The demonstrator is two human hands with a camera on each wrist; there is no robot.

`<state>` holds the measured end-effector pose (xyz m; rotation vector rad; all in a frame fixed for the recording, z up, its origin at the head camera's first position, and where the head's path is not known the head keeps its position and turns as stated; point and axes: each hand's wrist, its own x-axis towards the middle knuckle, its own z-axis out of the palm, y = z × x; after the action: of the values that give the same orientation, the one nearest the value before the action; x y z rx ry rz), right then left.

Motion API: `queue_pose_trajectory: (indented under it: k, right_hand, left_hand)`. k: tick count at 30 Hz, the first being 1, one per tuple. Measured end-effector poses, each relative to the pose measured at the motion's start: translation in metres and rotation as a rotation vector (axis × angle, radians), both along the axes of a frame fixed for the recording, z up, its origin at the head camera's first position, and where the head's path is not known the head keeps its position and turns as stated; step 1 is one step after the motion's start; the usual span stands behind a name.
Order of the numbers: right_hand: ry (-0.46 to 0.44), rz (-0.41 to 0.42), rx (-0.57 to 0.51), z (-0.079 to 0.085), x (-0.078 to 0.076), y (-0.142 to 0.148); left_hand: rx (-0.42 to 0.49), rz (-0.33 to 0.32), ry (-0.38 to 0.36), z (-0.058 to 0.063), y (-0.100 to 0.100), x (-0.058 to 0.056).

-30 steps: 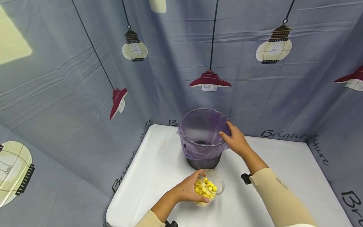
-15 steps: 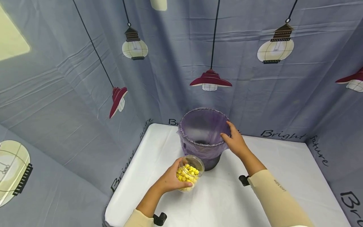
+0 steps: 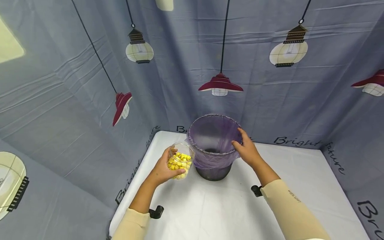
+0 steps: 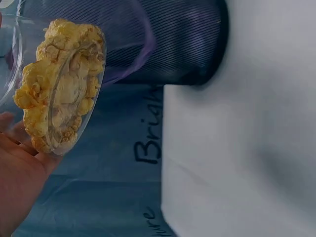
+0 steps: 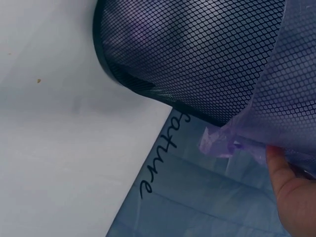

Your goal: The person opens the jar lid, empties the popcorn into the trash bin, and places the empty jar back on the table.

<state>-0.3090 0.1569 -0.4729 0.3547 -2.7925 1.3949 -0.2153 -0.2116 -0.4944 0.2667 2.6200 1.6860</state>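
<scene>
My left hand [image 3: 163, 170] grips a clear plastic jar [image 3: 183, 148] partly filled with yellow popcorn [image 3: 179, 161]. The jar has no lid on its mouth and is raised above the table, just left of the trash can. In the left wrist view the popcorn [image 4: 64, 89] shows through the jar's side and base. A black mesh trash can [image 3: 213, 173] stands near the back of the table, lined with a thin purple bag [image 3: 214, 160] folded over its rim. My right hand [image 3: 249, 150] holds the can's right rim, thumb inside and over the liner.
The white table [image 3: 288, 186] carries the can near its back edge. A grey-blue curtain [image 3: 258, 110] printed with lamps and lettering hangs behind and along the sides. A small brown crumb [image 5: 39, 80] lies on the table in the right wrist view.
My left hand has carried the popcorn jar leftward and up, from in front of the trash can to beside its left rim. My right hand has stayed on the rim.
</scene>
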Motion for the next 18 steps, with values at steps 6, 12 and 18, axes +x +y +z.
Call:
queue_pose_trajectory:
  k: [6, 12, 18]
  right_hand:
    - [-0.019, -0.008, 0.013, 0.002, 0.002, -0.001]
    - [-0.033, -0.009, 0.016, 0.004, 0.003, -0.002]
    - [-0.044, -0.016, 0.01, 0.005, 0.006, 0.001]
  left_hand:
    - [-0.064, 0.026, 0.088, 0.037, -0.012, -0.032]
    - [-0.144, 0.018, 0.187, 0.071, -0.018, -0.061]
    - [-0.208, -0.02, 0.239, 0.089, -0.009, -0.081]
